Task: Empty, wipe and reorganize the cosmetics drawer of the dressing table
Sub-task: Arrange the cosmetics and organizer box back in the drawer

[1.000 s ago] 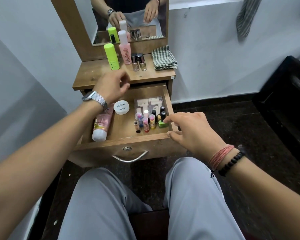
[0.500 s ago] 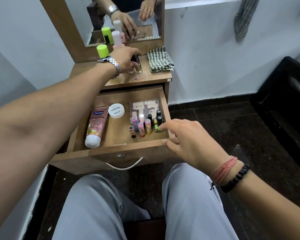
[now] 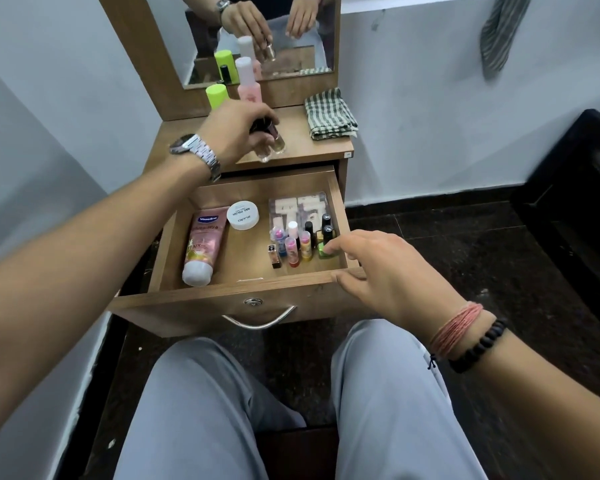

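Standing open below the worktop [image 3: 312,152], the drawer [image 3: 243,296] holds a pink tube [image 3: 203,245], a white jar [image 3: 243,214] and small lipsticks [image 3: 293,245]. On the worktop, the left hand [image 3: 236,133] closes around two small glass bottles [image 3: 274,143] beside a checked cloth [image 3: 329,114]. The right hand [image 3: 388,271] rests half-open on the drawer's front corner, gripping nothing, index finger touching a green bottle [image 3: 324,250].

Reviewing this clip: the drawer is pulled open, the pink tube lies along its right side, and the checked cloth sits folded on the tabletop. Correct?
Not quite. In the head view the pink tube lies along the left side of the drawer, not the right; the small bottles fill the right side. The drawer is pulled open and the checked cloth sits folded on the tabletop.
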